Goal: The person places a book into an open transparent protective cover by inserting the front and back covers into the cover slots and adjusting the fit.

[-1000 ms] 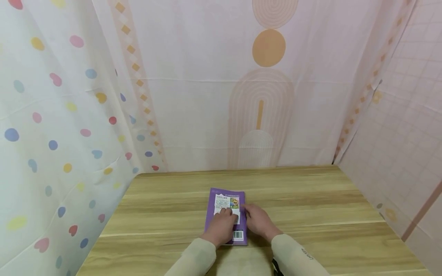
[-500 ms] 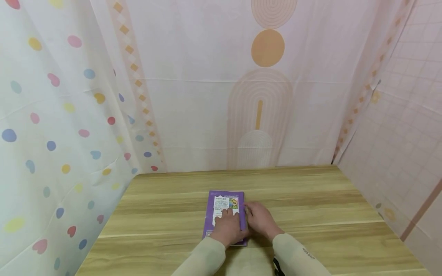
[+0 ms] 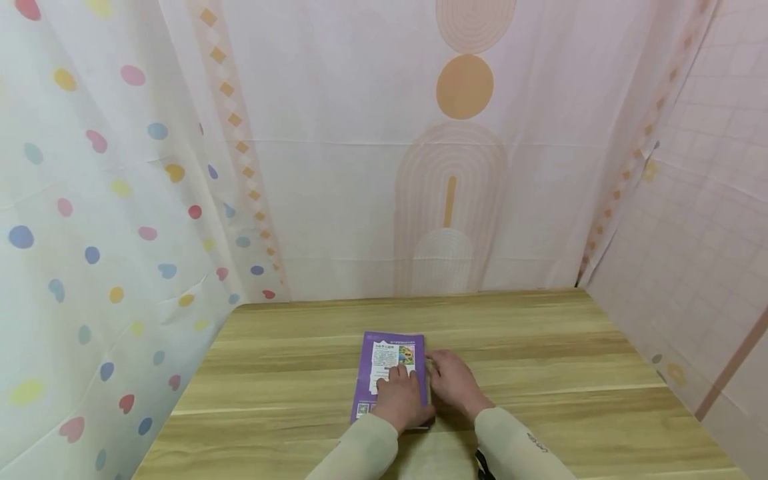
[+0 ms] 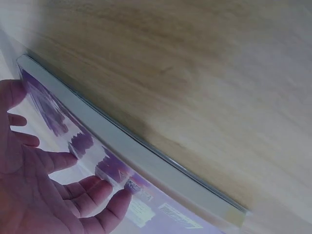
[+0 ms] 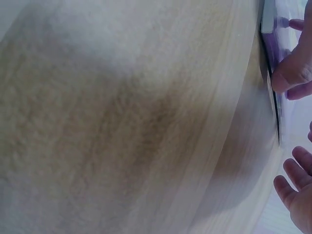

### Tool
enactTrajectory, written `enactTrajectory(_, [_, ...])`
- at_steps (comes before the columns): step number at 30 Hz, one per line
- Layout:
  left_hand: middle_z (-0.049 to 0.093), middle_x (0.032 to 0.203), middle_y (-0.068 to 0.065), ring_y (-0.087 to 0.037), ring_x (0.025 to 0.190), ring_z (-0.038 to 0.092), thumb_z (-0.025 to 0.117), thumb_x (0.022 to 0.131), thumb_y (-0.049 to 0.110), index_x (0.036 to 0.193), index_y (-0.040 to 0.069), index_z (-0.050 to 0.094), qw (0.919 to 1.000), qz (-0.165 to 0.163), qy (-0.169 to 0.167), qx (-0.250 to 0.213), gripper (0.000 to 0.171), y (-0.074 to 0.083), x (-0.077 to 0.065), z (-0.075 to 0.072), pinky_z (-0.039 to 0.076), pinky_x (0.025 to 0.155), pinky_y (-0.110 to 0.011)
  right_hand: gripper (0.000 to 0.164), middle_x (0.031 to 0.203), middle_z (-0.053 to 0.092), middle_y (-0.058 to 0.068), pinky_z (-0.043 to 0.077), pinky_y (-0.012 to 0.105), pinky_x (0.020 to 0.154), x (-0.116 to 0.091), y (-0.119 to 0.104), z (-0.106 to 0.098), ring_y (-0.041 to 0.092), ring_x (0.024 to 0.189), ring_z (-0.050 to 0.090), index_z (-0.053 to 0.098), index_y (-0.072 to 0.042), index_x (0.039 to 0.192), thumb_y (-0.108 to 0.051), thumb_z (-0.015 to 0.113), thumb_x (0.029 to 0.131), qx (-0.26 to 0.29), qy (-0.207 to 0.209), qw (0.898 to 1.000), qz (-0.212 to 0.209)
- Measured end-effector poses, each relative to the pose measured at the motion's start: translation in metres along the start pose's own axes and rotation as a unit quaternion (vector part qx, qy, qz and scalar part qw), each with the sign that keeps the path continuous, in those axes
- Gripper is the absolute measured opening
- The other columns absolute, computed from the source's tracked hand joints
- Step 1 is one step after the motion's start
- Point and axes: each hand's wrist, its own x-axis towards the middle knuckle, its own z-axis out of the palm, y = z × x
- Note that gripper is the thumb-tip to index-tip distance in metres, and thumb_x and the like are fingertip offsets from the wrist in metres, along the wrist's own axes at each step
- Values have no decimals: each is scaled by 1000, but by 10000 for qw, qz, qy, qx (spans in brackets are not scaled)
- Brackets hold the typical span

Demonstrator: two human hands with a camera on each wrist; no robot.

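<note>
A purple book (image 3: 394, 360) with a white text panel and a small colour picture on its cover lies on the wooden table. My left hand (image 3: 401, 400) rests on its lower part, fingers spread over the cover and thumb at the lower right edge. The left wrist view shows these fingertips (image 4: 114, 204) on the glossy cover, beside the thick block of pages (image 4: 112, 126). At the book's right edge is my right hand (image 3: 454, 380). Its thumb (image 5: 288, 74) meets that edge in the right wrist view, while several of its fingers are spread apart below.
The wood-grain table (image 3: 540, 360) stretches around the book on all sides. Behind it hangs a pale patterned curtain (image 3: 348, 200), with a dotted curtain (image 3: 120, 267) at the left and a checked one (image 3: 696, 233) at the right.
My left hand has slid right across the cover, uncovering the QR codes at lower left and covering the barcode. The book has shifted slightly toward me; the right hand has barely moved.
</note>
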Motion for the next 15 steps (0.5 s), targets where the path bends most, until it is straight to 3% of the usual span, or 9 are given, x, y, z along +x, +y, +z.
enactTrajectory(4, [56, 110, -20, -32, 105, 53, 71, 74, 64, 119, -3, 62, 10000, 21, -43, 42, 82, 0, 1, 1, 50, 79, -51, 26, 116, 66, 22, 47, 53, 95, 0, 0, 0, 38, 110, 61, 67, 5, 118, -2, 57, 95, 33, -13, 10000, 10])
enactTrajectory(8, [56, 105, -20, -31, 99, 53, 73, 72, 58, 113, -5, 62, 9997, 199, 151, 46, 76, -1, 0, 3, 51, 76, -46, 27, 116, 66, 22, 47, 53, 95, 0, -1, -1, 38, 110, 61, 67, 5, 119, -2, 57, 95, 53, -23, 10000, 31])
enactTrajectory(15, [58, 103, -22, -31, 96, 54, 74, 73, 55, 121, -9, 61, 9978, 509, 381, 163, 81, -4, 0, 7, 53, 75, -40, 30, 117, 65, 23, 47, 53, 96, -1, 1, 1, 39, 112, 61, 66, 6, 120, -2, 58, 93, 28, -40, 10000, -20])
